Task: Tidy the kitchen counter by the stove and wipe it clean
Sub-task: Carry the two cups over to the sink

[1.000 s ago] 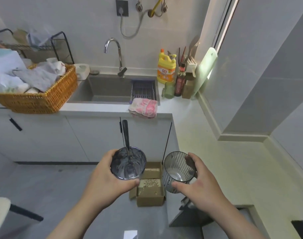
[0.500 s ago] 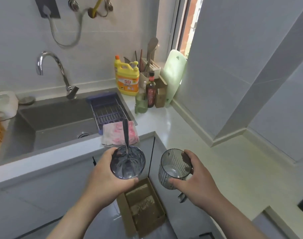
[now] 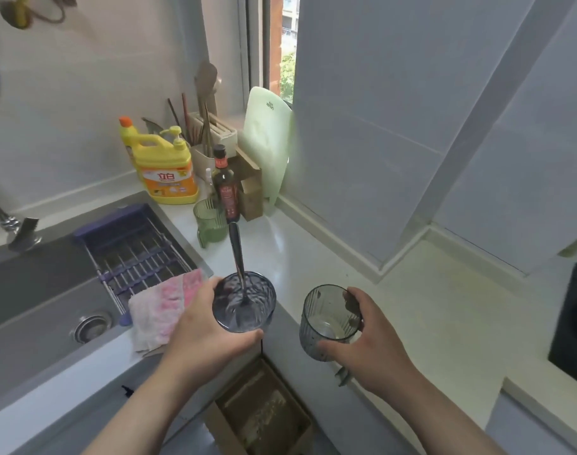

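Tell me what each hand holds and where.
The left hand grips the side of a tumbler with a spoon in it; right hand grips the side of a second tumbler.

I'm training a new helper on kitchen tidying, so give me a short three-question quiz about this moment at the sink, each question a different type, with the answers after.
1. True or false: the left hand holds the bluish glass with a spoon standing in it.
2. Where does the pink cloth lie? A: in the basin over the drain. B: on the front rim of the sink, by the drain rack. C: on the stove.
3. Fill in: the ribbed glass without a spoon is held in the ____ hand.

Key: 1 true; 2 B; 3 right, that is, the right hand.
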### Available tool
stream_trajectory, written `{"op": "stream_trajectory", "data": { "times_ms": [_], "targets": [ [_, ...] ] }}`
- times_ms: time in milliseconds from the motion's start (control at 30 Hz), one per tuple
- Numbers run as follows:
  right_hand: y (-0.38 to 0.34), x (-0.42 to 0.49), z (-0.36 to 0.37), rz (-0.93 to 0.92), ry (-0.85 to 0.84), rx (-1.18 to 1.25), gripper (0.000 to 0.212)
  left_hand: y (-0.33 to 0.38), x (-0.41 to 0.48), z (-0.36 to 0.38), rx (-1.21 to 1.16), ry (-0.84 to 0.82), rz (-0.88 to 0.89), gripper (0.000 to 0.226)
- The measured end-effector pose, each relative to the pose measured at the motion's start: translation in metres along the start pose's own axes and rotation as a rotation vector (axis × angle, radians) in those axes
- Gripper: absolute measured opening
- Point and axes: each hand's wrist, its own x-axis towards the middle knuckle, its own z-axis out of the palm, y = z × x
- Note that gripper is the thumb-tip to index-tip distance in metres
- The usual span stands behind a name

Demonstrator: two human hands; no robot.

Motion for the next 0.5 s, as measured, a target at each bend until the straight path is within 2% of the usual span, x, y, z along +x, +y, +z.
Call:
{"op": "stream_trajectory", "data": {
  "times_ms": [233,300,367,500],
  "targets": [
    [0.006,0.07,-0.003,0.06,0.063,0.053,0.098,-0.004,0.091,0.027,-0.016,-0.044,-0.013,0.081],
    [0.002,0.085,-0.004,0.093,0.087,0.073,0.085,-0.004,0.118,0.036,-0.023,-0.059,-0.003,0.08],
    [-0.002,0.097,-0.005,0.117,0.108,0.087,0.061,-0.006,0.145,0.047,-0.024,-0.096,0.009,0.078],
    [-0.002,0.127,0.002,0.18,0.158,0.11,0.053,-0.015,0.199,0.068,-0.041,-0.203,0.006,0.076]
  ]
}}
